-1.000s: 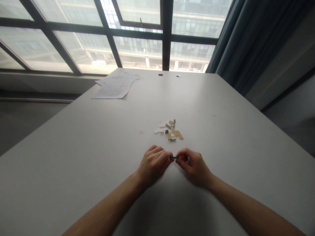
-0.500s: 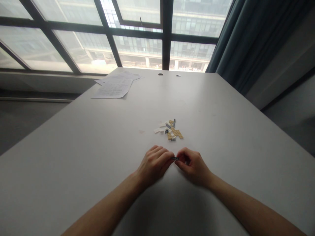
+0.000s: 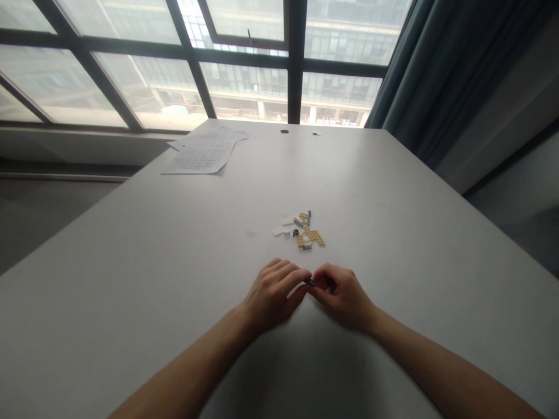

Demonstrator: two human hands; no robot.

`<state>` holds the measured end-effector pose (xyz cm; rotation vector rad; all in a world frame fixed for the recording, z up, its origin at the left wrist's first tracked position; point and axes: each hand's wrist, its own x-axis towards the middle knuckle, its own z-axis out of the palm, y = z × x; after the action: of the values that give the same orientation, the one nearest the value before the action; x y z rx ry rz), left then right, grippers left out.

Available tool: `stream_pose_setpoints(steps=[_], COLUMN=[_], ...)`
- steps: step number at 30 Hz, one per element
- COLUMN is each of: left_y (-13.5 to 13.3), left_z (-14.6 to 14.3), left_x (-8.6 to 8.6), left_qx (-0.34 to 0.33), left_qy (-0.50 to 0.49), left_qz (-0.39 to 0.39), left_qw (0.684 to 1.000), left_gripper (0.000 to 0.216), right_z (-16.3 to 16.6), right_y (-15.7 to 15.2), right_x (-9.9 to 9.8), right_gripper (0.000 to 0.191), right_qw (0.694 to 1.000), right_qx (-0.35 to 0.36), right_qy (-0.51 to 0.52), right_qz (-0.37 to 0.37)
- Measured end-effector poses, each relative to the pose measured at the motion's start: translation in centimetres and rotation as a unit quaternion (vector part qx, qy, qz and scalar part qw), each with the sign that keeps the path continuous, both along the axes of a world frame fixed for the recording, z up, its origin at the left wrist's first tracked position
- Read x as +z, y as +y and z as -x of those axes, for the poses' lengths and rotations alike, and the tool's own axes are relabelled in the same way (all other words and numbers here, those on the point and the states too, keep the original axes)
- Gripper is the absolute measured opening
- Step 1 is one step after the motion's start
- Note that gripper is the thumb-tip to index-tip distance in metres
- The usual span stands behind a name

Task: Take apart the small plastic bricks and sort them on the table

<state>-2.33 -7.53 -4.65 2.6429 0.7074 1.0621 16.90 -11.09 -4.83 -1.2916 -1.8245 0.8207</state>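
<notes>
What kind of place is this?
Probably an office or meeting room: a large white table beside tall windows, printed papers at its far edge, and a dark curtain.

The fingers have closed further over the dark piece.

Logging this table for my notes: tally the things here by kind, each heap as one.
Heap of small bricks: 1
Dark piece pinched between left hand and right hand: 1
Heap of papers: 1
Round dots at the far edge: 2
Total: 5
</notes>
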Motion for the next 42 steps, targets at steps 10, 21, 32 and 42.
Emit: stream_pose_setpoints(steps=[10,21,32,42], left_y=[-0.1,-0.2,-0.1,-0.1], left_z=[-0.1,-0.1,-0.3,-0.1], left_x=[0.0,0.1,0.2,-0.2], left_qx=[-0.010,-0.014,-0.028,-0.017], left_qy=[-0.017,-0.015,-0.049,-0.019], left_qz=[0.001,0.000,0.010,0.017], left_qw=[1.000,1.000,0.998,1.000], left_gripper=[0.013,0.008,0.016,0.003], right_z=[-0.2,-0.2,-0.1,-0.2], right_y=[-0.1,-0.1,-0.4,-0.3], right_x=[-0.4,-0.4,-1.0,-0.8], right_gripper=[0.012,0.007,0.023,0.023], right_qw=[0.999,0.993,0.989,0.985], right_qx=[0.015,0.011,0.032,0.054], right_qy=[-0.023,-0.024,-0.025,-0.046], right_qz=[-0.032,-0.115,-0.140,-0.159])
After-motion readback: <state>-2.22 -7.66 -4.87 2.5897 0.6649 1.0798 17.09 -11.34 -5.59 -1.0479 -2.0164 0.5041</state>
